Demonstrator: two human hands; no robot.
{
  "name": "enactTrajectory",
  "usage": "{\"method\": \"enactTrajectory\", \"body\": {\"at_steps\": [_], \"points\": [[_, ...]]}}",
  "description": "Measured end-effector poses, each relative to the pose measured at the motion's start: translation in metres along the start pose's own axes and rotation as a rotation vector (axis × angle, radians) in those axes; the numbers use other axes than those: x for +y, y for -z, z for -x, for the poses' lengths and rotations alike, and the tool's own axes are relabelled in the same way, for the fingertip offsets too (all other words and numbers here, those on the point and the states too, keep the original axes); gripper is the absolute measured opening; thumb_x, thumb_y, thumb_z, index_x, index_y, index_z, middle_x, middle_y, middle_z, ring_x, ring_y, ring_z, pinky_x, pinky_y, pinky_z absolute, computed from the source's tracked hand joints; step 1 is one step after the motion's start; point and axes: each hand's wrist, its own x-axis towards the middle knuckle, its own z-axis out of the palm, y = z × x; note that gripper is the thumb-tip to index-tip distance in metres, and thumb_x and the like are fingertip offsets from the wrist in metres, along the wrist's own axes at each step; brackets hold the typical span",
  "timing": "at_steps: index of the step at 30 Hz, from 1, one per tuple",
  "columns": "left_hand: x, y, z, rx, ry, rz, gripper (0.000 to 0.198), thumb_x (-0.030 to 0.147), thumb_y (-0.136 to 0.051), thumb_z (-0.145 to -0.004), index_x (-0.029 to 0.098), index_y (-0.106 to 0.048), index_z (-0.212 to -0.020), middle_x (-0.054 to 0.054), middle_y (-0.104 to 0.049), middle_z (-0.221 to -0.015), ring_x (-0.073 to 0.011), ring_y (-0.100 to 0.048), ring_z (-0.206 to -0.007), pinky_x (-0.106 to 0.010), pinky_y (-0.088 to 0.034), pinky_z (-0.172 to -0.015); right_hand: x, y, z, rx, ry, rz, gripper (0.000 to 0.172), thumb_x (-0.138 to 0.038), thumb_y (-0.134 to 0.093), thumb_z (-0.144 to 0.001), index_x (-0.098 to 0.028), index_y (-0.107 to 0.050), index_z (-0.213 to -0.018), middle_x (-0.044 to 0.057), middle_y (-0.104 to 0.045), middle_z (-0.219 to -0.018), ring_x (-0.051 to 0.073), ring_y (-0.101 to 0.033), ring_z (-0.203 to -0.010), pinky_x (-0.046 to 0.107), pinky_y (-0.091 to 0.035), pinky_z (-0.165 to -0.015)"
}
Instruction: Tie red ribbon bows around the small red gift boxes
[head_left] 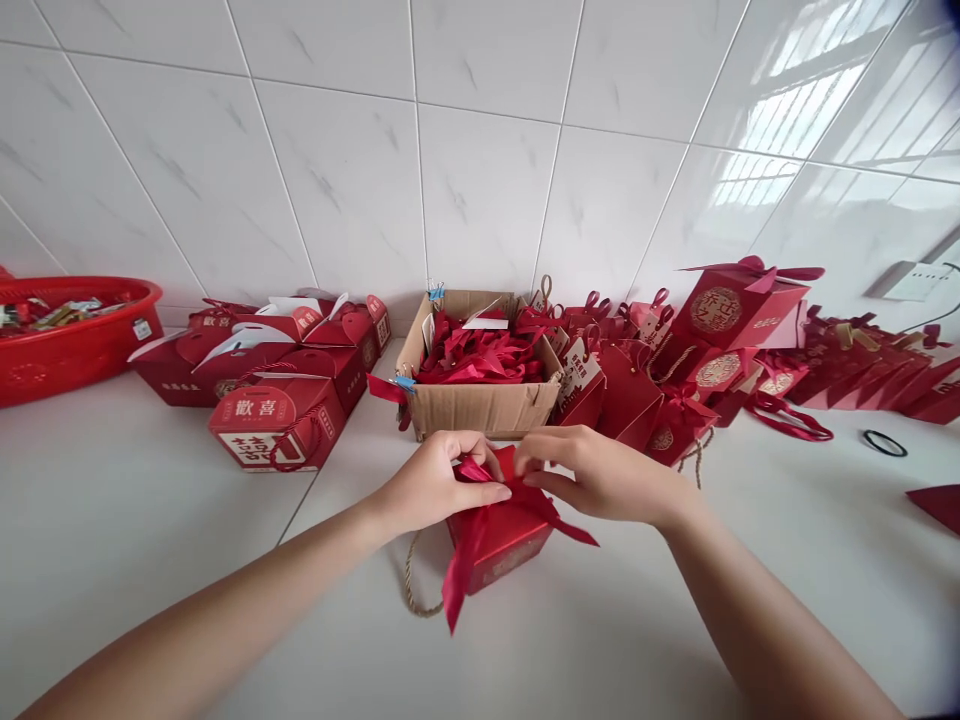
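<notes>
A small red gift box (510, 552) sits on the white surface in front of me, with a gold rope handle (410, 580) looped out on its left. Across its top lies a red ribbon (466, 570), its two tails hanging toward me and to the right. My left hand (450, 475) pinches the ribbon between thumb and fingers at the top of the box. From the other side, my right hand (581, 470) has its bent fingers pressed on the ribbon's upper part. The ribbon's middle is partly covered by my fingers.
Behind the gift box stands a cardboard box (484, 408) full of red ribbons. Red boxes with rope handles (274, 425) are grouped at left, beside a red basin (82, 350). More gift boxes (716, 350) are stacked at right, near a black ring (885, 443). A tiled wall (337, 180) closes the back.
</notes>
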Motion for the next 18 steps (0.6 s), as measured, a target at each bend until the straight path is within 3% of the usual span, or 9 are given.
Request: {"method": "enactTrajectory", "body": {"at_steps": [9, 18], "points": [[0.003, -0.007, 0.006, 0.03, 0.05, 0.08, 0.042, 0.037, -0.064, -0.076, 0.021, -0.029, -0.059, 0.002, -0.059, -0.064, -0.0196, -0.063, -0.083, -0.027, -0.046, -0.066, 0.003, -0.005, -0.002, 0.068, -0.02, -0.108, 0.006, -0.013, -0.047, -0.089, -0.017, -0.051, -0.092, 0.002, -0.06, -0.084, 0.011, -0.052, -0.07, 0.022, -0.043, -0.063], [-0.001, -0.01, 0.007, 0.047, 0.033, 0.028, 0.034, 0.037, -0.068, -0.073, 0.02, -0.041, -0.06, 0.003, -0.056, -0.062, -0.0203, -0.063, -0.084, -0.029, -0.047, -0.073, 0.012, -0.001, -0.003, 0.127, -0.126, -0.131, 0.014, -0.013, -0.054, -0.082, -0.018, -0.045, -0.072, -0.004, -0.051, -0.068, 0.008, -0.046, -0.061, 0.019, -0.037, -0.055]]}}
